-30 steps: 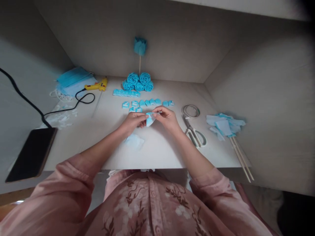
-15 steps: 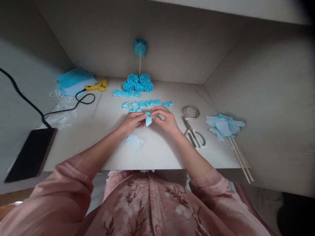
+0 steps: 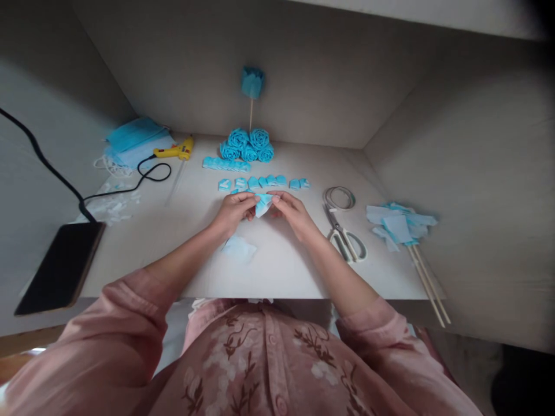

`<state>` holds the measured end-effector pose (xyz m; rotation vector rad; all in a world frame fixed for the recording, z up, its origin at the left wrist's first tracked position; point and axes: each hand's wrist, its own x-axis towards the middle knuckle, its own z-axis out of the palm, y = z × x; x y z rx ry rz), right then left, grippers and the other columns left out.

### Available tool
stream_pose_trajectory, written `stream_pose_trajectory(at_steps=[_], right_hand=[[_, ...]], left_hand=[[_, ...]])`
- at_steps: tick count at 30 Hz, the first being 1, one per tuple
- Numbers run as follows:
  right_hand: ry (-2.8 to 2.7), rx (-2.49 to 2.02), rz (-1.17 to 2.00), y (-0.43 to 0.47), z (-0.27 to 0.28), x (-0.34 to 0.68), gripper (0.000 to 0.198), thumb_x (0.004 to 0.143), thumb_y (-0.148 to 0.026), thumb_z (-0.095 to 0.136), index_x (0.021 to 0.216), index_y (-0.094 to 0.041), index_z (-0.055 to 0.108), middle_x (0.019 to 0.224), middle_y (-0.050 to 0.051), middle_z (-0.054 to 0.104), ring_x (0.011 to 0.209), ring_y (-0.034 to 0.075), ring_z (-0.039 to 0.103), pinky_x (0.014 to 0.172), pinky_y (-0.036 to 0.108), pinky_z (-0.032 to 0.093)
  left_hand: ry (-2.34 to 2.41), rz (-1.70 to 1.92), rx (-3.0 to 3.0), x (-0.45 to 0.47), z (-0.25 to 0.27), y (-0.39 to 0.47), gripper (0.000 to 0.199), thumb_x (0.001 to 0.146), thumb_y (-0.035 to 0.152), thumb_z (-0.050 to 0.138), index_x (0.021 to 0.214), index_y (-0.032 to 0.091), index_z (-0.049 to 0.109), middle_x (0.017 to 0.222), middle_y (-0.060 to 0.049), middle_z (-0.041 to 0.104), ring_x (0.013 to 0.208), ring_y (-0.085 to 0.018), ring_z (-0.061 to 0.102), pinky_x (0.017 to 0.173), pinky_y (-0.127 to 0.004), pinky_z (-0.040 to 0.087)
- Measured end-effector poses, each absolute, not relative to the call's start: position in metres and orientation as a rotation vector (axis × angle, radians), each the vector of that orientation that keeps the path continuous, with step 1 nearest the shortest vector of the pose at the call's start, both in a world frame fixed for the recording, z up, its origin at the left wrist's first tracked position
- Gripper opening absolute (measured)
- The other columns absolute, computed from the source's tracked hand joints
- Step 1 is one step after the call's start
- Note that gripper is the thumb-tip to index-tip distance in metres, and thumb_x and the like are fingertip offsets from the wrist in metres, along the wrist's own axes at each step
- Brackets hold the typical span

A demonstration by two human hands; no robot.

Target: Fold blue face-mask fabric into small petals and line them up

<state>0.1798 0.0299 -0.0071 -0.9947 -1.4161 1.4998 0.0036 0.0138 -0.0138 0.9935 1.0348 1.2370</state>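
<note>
**Small blue-and-white piece stretched between two hands**

Watching from afar through the head camera, I have both hands raised just over the table point(image 3: 295, 274), fingertips facing each other. Left hand point(image 3: 234, 215): thumb and fingers closed on the near corner of a small blue-and-white piece point(image 3: 262, 204). Right hand point(image 3: 295, 215): thumb and forefinger pinching the opposite corner, other fingers loosely curled.

Key relation, as I judge it: the piece lies directly between the fingertips, right of the left hand, left of the right. Its upper edge runs crosswise from one pinch to the other; a folded point hangs toward the wearer, lying closer to the left fingertips. Neither hand has farther to reach; both touch it. Long axis unclear: too small, and the fingers cover its ends.

Around them: just beyond the fingertips, a row of folded pieces point(image 3: 262, 182); past those, blue flowers point(image 3: 249, 151). Nearer the wearer from the left hand, a loose sheet point(image 3: 240, 249). Right of the right hand, well apart from the piece, scissors point(image 3: 339, 227).
</note>
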Motion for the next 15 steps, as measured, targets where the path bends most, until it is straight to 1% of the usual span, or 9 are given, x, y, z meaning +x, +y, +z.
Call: stream_pose_trajectory(at_steps=[4, 8, 11, 15], right_hand=[[-1.401, -1.011, 1.592, 0.0261, -0.0087, 0.174, 0.038, 0.071, -0.054, 0.073, 0.081, -0.018, 0.067, 0.081, 0.004, 0.065, 0.078, 0.016, 0.058, 0.064, 0.028, 0.044], [-1.394, -1.024, 1.526, 0.0263, -0.0118, 0.1723, 0.037, 0.066, -0.051, 0.077, 0.073, -0.018, 0.065, 0.071, 0.001, 0.061, 0.068, 0.014, 0.053, 0.06, 0.028, 0.041], [-1.418, -1.018, 1.466, 0.028, -0.0127, 0.1737, 0.035, 0.067, -0.05, 0.076, 0.067, -0.018, 0.061, 0.065, -0.001, 0.057, 0.064, 0.012, 0.05, 0.059, 0.027, 0.041], [-1.451, -1.016, 1.455, 0.0293, -0.0107, 0.1762, 0.034, 0.069, -0.048, 0.074, 0.066, -0.019, 0.059, 0.064, -0.002, 0.056, 0.065, 0.013, 0.051, 0.061, 0.028, 0.043]], left_hand=[[1.05, 1.239, 1.015, 0.0041, -0.0155, 0.0133, 0.025, 0.069, 0.037, 0.077, 0.067, 0.015, 0.064, 0.055, 0.002, 0.055, 0.048, -0.008, 0.049, 0.048, -0.023, 0.037], [1.085, 1.233, 1.019, 0.0058, -0.0164, 0.0121, 0.026, 0.068, 0.037, 0.078, 0.067, 0.015, 0.064, 0.054, 0.002, 0.056, 0.048, -0.009, 0.049, 0.049, -0.024, 0.037], [1.039, 1.216, 0.997, 0.0067, -0.016, 0.0109, 0.026, 0.069, 0.037, 0.077, 0.067, 0.014, 0.064, 0.056, 0.0, 0.058, 0.05, -0.009, 0.051, 0.049, -0.024, 0.037], [0.918, 1.181, 0.926, 0.0062, -0.014, 0.0101, 0.029, 0.074, 0.041, 0.073, 0.068, 0.014, 0.062, 0.06, -0.002, 0.06, 0.055, -0.012, 0.056, 0.051, -0.025, 0.039]])
